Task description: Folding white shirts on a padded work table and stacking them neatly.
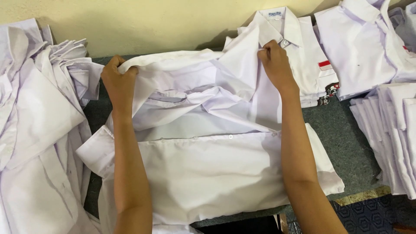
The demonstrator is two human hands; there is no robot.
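Note:
A white button-up shirt lies spread across the grey-green table top, its button row running sideways across the middle. My left hand grips the shirt's far left edge, bunching the cloth. My right hand pinches the shirt's far right part, lifting a fold of fabric. Between the two hands the upper part of the shirt is crumpled and raised off the table.
A loose heap of white shirts fills the left side. Folded white shirts with a collar and a red-and-white pocket patch lie behind, another stack at the far right, and a pile of folded ones at the right edge. A pale yellow wall is behind.

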